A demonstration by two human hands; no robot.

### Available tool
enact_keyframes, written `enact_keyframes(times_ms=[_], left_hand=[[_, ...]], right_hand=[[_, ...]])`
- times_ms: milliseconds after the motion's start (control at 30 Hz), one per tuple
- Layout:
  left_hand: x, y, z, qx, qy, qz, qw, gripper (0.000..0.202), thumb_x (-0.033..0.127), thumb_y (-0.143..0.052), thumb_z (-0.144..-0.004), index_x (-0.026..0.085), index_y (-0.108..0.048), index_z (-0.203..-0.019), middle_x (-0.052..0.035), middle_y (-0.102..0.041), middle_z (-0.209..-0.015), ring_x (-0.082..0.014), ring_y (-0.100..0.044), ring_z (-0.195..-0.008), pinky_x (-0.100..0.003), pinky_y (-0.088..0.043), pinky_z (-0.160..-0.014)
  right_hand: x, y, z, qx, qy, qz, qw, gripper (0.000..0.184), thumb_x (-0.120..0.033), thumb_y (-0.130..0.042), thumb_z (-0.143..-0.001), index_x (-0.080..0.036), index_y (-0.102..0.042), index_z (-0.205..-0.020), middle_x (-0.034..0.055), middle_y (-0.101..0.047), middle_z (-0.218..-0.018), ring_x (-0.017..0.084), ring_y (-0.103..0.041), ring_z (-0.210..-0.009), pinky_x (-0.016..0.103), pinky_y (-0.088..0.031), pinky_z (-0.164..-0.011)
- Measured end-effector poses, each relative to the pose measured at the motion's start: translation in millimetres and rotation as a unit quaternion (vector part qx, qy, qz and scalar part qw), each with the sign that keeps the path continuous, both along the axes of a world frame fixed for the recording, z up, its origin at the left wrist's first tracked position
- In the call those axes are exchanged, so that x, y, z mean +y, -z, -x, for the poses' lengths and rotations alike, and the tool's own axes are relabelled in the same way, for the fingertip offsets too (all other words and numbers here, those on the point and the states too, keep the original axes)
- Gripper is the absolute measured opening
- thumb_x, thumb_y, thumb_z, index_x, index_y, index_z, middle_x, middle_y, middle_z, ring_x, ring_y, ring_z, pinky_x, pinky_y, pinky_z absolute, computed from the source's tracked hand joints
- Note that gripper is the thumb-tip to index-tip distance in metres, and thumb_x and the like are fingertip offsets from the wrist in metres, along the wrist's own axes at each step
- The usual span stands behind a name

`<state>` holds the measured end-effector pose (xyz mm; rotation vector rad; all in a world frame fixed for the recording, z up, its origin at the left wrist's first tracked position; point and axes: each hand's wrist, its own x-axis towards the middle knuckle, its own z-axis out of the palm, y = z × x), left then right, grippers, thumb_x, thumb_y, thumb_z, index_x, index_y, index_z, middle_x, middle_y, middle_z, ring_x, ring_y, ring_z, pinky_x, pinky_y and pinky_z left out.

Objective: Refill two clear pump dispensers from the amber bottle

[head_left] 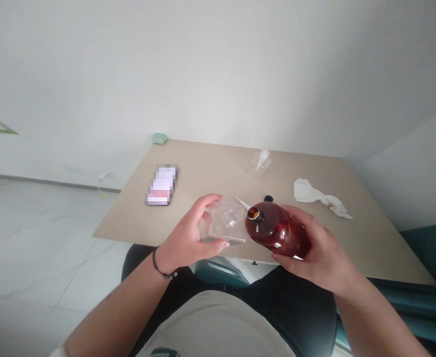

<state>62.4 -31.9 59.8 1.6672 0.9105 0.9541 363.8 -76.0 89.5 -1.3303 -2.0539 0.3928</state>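
Observation:
My left hand point(190, 232) is closed around a clear, square-sided container point(225, 225) with a round opening on the face toward me. In my right hand point(316, 248) is an amber-brown bottle point(277, 227), gripped around its body. It is tilted with its uncapped mouth pointing left, toward the container and close beside it. No liquid is visible passing between them. Behind the bottle's neck lies a black cap point(268, 199) on the table. A thin white pointed piece point(243, 203) shows just behind the two, partly hidden.
The beige table point(210, 168) stands against a white wall. On it are a phone point(162, 184) at the left, a small green case point(159, 138) at the back left corner, a clear container with a white top point(259, 162) at the back, and crumpled tissue point(320, 197) at the right.

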Motion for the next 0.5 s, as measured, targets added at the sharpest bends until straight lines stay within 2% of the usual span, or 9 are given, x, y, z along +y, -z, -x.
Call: enact_keyframes(times_ms=[200, 500], left_hand=[[0, -4.8, 2, -0.003, 0.024, -0.018, 1.000, 0.081, 0.032, -0.083, -0.079, 0.031, -0.042, -0.149, -0.0109, -0.053, -0.147, -0.0337, -0.055, -0.132, -0.047, -0.053, -0.104], [5, 11.3, -2, -0.005, 0.032, -0.016, 0.999, 0.080, 0.034, -0.083, -0.081, 0.032, -0.042, -0.150, -0.0119, -0.051, -0.151, -0.0348, -0.053, -0.136, -0.048, -0.052, -0.106]], right_hand=[[0, -13.5, -2, -0.060, -0.011, -0.020, 0.998, 0.075, -0.041, -0.077, -0.080, -0.033, -0.045, -0.148, 0.0101, -0.070, -0.134, 0.033, -0.073, -0.113, 0.043, -0.063, -0.088], [4, -22.0, 1, -0.089, -0.014, -0.014, 0.996, 0.069, -0.042, -0.075, -0.081, -0.031, -0.047, -0.144, 0.0099, -0.071, -0.130, 0.031, -0.073, -0.107, 0.044, -0.061, -0.087]])
